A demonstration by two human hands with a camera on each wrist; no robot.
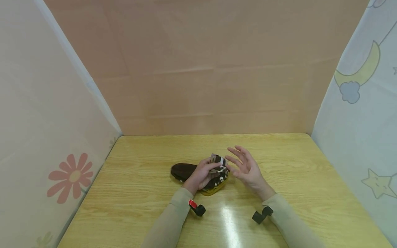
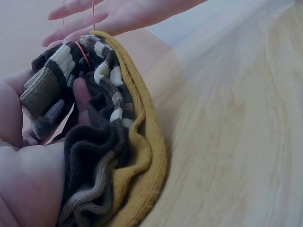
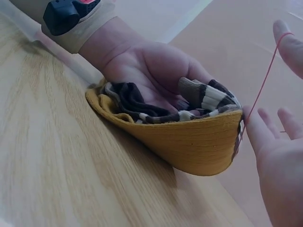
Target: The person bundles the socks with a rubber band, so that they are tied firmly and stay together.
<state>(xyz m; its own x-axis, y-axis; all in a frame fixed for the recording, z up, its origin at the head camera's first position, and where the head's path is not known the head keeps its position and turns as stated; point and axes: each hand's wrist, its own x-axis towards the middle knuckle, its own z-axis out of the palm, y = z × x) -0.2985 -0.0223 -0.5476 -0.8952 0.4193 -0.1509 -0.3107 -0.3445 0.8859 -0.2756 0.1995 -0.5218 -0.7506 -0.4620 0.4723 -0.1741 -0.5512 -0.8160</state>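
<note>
In the head view, my left hand grips a bundle of knitted socks just above the table. The left wrist view shows mustard knit outside, with dark and white striped cuffs folded inside. My right hand is at the bundle's far right end, fingers spread and fairly straight. A thin red rubber band is stretched from its thumb to the sock end. Part of the band also crosses the striped knit. A dark brown knit piece extends left beyond my left hand; whether it joins the bundle I cannot tell.
The wooden table lies under both hands. A plain tan backdrop rises at its far edge. Printed side panels stand left and right, one with a red flower. Each wrist wears a small black camera.
</note>
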